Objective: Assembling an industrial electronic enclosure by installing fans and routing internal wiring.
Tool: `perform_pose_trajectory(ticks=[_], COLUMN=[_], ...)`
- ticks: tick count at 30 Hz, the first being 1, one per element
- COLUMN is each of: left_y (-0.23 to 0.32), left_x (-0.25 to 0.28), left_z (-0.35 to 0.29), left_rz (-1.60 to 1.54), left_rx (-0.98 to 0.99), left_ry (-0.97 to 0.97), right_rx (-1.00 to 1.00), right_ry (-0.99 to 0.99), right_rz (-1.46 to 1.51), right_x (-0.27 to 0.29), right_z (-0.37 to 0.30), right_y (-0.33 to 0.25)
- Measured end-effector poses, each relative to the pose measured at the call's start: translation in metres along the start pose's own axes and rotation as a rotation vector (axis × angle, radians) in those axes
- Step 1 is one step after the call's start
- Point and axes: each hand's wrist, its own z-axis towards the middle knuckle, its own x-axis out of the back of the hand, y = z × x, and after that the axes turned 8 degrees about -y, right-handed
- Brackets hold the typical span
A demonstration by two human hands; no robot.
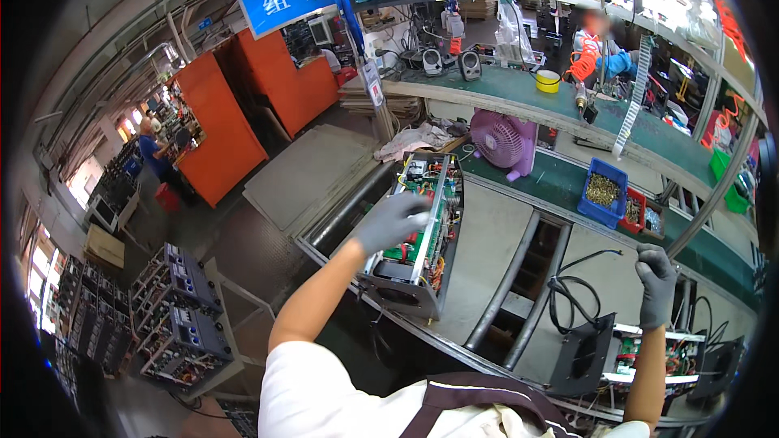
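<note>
My left hand (389, 225), in a grey glove, is over an open electronics unit (442, 231) with a metal frame, green circuit boards and coloured wires. Its fingers reach toward the unit's central metal bar, slightly apart, and nothing shows between them. Off to the right, my gloved right hand (657, 285) is raised with its fingers curled closed. Whatever it may hold is hidden. Below that hand lies a second open unit (641, 357) with a dark end panel. A black cable (574, 296) loops over the bench beside this unit.
Metal rollers (507, 280) cross the conveyor bench between the units. Behind them stand a pink fan (503, 142), a blue bin of brass-coloured screws (603, 189) and a red bin (633, 211). A green shelf (519, 97) runs above. Finished-looking units (182, 316) are stacked at left.
</note>
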Motion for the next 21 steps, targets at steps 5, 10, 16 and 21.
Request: perform_pose_trajectory(ticks=[5, 10, 16, 21], left_y=[-0.115, -0.103, -0.153, -0.147], left_x=[-0.008, -0.063, -0.082, -0.09], left_z=[-0.128, -0.176, -0.168, -0.158], left_rz=[0.012, 0.191, 0.129, 0.074], left_rx=[0.049, 0.168, 0.238, 0.499], left_ry=[0.366, 0.251, 0.361, 0.329], right_rx=[-0.098, -0.245, -0.121, -0.045], right_ry=[0.161, -0.034, -0.045, 0.015], right_rz=[0.263, 0.464, 0.317, 0.204], right_x=[-0.076, -0.249, -0.385, -0.426], right_z=[-0.05, -0.058, -0.059, -0.065], right_y=[-0.01, -0.03, -0.02, 0.002])
